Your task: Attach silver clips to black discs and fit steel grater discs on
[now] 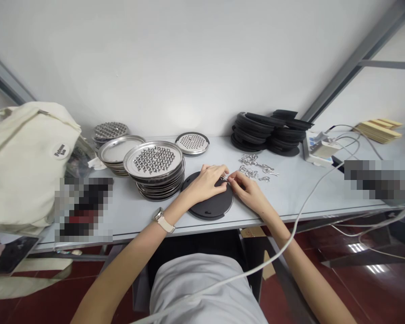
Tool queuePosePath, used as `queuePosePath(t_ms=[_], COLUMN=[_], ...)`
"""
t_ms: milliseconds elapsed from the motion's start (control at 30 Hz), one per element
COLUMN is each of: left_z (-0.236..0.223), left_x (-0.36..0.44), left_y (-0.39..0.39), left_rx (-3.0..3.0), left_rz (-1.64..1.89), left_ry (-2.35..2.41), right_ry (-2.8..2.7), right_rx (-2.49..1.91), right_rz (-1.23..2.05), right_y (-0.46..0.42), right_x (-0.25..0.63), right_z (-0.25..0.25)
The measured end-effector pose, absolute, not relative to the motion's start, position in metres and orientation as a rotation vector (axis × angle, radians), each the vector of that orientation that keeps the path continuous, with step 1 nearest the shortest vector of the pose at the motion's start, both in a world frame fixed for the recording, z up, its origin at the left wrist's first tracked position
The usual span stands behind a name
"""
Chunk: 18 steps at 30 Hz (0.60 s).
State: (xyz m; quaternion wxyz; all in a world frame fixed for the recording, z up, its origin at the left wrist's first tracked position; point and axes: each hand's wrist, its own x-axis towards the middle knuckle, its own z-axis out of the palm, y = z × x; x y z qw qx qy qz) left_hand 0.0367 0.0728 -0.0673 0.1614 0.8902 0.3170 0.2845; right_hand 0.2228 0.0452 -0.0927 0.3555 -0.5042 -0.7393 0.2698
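Note:
A round black disc (209,209) lies flat near the front edge of the table. My left hand (205,184) rests over it, thumb and fingers curled around a small shiny wire clip (224,178) at its upper right part. From the right, my right hand (248,191) pinches the same clip between thumb and fingertips. The fingers partly hide the clip, so how it sits on the disc cannot be made out. Several loose wire clips (249,172) lie in a small heap beyond my right hand.
Left of the disc stands a stack of metal grater plates (154,161), with more plates (121,148) behind. A perforated disc (192,143) lies by the wall. Stacked black rings (256,128), a power strip (319,150) and a cream bag (27,166) flank the table. A white cable (303,207) crosses my right forearm.

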Motion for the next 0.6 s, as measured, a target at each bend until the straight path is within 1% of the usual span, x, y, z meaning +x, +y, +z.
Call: queuePosePath(t_ms=[233,600], left_z=[-0.0661,-0.0673], left_x=[0.0362,0.0372], left_y=[0.0732,0.0728], left_rx=[2.555,2.59], left_rz=[0.782,0.71], left_ry=[0.917,0.935], right_ry=[-1.918,-2.074], right_rx=[-1.323,-1.316], right_rz=[0.655,0.597], right_y=[0.0454,0.0434], right_x=[0.2221,0.2207], right_z=[-0.0914,-0.0867])
